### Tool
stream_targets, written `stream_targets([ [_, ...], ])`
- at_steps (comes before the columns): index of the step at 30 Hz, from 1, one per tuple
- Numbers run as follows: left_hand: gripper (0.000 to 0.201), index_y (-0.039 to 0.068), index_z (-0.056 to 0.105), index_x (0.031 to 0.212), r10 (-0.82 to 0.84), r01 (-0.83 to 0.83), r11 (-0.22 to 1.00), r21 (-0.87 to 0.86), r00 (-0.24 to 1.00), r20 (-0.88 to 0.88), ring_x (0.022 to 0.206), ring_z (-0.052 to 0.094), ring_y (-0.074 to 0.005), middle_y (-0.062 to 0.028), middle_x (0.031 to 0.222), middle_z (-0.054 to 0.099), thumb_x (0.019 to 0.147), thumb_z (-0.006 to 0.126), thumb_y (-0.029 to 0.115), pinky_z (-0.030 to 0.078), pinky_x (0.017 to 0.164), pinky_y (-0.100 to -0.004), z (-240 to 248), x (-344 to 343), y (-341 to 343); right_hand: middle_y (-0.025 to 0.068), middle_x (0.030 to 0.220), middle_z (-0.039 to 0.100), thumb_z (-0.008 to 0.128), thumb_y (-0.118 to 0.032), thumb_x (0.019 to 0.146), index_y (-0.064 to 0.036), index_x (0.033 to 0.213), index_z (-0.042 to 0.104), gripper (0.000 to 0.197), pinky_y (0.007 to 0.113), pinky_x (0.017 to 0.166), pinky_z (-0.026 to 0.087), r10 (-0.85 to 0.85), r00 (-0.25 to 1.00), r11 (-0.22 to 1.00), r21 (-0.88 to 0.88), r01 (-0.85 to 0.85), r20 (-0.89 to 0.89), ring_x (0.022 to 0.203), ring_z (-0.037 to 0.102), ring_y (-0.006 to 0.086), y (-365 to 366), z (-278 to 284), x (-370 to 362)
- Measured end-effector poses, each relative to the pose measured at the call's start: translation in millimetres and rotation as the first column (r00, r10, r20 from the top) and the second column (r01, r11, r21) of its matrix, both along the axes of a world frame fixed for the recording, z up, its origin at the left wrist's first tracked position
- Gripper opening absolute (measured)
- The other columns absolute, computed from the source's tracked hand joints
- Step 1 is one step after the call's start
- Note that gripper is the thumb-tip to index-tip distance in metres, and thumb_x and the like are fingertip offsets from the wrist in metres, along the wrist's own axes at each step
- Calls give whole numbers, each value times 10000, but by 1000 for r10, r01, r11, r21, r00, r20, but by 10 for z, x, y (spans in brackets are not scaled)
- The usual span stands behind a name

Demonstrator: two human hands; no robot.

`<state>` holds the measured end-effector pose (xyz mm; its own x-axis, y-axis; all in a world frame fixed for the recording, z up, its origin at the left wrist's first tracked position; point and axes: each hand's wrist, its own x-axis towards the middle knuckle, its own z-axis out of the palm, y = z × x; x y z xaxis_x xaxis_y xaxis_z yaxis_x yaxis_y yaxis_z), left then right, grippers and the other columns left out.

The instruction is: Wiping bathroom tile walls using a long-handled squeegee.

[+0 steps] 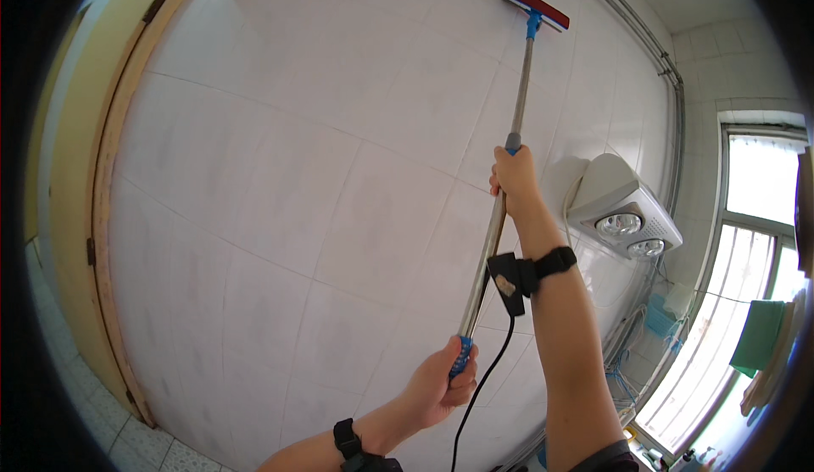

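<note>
Head view. A long-handled squeegee is held against the white tiled wall. Its metal pole runs on a steep line from lower left to upper right, leaning slightly rightward as it rises. The red-edged blade sits at the far top end, flat on the tiles and well above both hands, set crosswise to the pole.

The right hand is clenched around the pole about midway along, just below a grey collar; this hand is the nearer of the two to the blade. The left hand is clenched around the blue grip at the bottom end of the pole. Both wrists carry black straps, and a black cable hangs down between the forearms.

To the right of the pole, a white heater unit with two round lamps is mounted on the wall, near the right forearm but apart from it. A wooden door frame bounds the wall at left; a window stands at far right.
</note>
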<state>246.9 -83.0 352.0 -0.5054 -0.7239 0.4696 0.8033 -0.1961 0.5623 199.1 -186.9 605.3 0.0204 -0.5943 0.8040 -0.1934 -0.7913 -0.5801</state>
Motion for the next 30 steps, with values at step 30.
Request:
stream_targets([
  [30, 385, 83, 420, 817, -114, 114, 993, -10, 992, -58, 389, 189, -63, 32, 500, 264, 864, 312, 449, 155, 357, -195, -109, -21, -107, 59, 555, 384, 423, -82, 758, 40, 866, 323, 191, 282, 307, 318, -75, 996, 997, 17, 76, -45, 378, 388, 143, 16, -24, 8],
])
